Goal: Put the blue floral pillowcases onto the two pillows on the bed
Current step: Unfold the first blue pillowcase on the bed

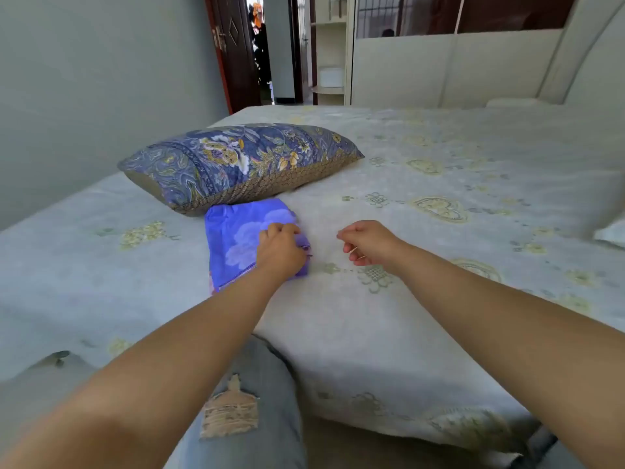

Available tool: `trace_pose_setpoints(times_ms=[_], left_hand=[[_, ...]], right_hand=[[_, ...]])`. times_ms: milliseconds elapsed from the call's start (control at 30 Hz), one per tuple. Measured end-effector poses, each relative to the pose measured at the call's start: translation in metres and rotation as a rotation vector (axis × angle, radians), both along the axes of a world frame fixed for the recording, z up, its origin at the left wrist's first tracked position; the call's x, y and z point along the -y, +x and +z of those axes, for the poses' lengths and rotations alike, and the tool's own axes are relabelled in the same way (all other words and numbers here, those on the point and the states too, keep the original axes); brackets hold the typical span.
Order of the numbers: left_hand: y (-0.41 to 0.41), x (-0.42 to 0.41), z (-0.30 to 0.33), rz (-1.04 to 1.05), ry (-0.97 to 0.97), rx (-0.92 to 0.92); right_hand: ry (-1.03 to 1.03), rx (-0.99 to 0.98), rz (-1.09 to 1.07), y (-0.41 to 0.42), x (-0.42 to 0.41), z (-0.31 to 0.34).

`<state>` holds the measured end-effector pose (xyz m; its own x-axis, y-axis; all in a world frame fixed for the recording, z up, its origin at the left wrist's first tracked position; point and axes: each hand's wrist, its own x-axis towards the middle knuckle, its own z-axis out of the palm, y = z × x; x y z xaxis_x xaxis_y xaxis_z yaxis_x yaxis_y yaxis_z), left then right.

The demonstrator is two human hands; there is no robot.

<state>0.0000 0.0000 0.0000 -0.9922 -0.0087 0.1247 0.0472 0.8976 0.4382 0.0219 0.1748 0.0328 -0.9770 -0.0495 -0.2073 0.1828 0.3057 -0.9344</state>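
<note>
A folded blue floral pillowcase (236,238) lies on the bed just in front of a pillow (236,164) that has a dark blue paisley top and a brown patterned side. My left hand (282,250) rests on the right edge of the folded pillowcase, with its fingers curled onto the fabric. My right hand (367,243) hovers over the sheet to the right of it, loosely curled and holding nothing. At the far right edge the corner of a white pillow (612,231) shows.
The bed (439,204) has a pale sheet with yellow-green motifs. My knee in ripped jeans (243,401) presses against its near edge. A cream headboard (592,62) stands at the right, a grey wall at the left, and an open door (236,49) behind.
</note>
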Motion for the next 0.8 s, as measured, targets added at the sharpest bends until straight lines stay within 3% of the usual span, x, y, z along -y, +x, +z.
trace_pose_setpoints(times_ms=[200,300,433,633,800], left_hand=[[-0.005,0.037,0.010,0.069,-0.068,0.017],[-0.005,0.034,0.025,0.038,-0.085,-0.071],[-0.007,0.012,0.052,-0.075,0.052,-0.122],[-0.004,-0.017,0.079,-0.230,0.237,-0.088],[0.018,-0.056,0.110,-0.386,0.187,-0.161]], right_hand=[[0.083,-0.038,0.039,-0.014,0.041,-0.002],[0.065,-0.090,0.022,-0.018,0.053,-0.003],[0.087,-0.124,0.011,-0.018,0.054,0.003],[-0.083,-0.109,0.075,-0.003,0.024,0.029],[-0.306,-0.133,-0.019,0.021,-0.012,0.045]])
